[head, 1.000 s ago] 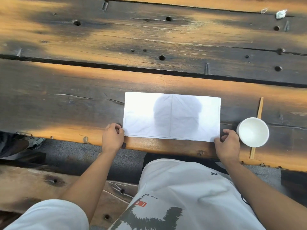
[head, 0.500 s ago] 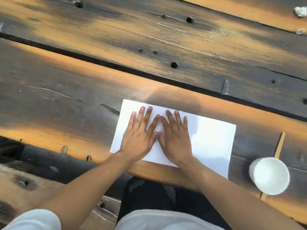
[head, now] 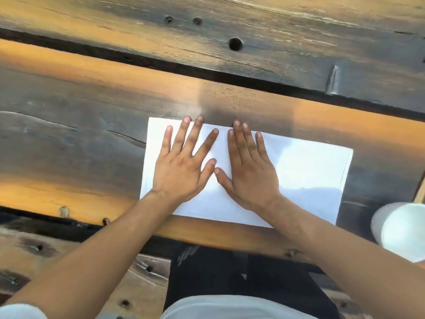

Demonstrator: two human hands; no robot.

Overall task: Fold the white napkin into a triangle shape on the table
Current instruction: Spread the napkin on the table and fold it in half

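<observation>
Both hands, left hand and right hand, lie flat, fingers spread, grasping nothing, on the white rectangular napkin. Napkin's near edge sits beside the worn wooden table edge; white paper cup stands near its right corner.

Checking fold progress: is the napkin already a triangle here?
No, the white napkin still lies as a flat rectangle, with the left hand and right hand pressed flat on it.

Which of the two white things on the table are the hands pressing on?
The flat white napkin: left hand and right hand lie spread on it. The round white cup stands untouched, right of it.
</observation>
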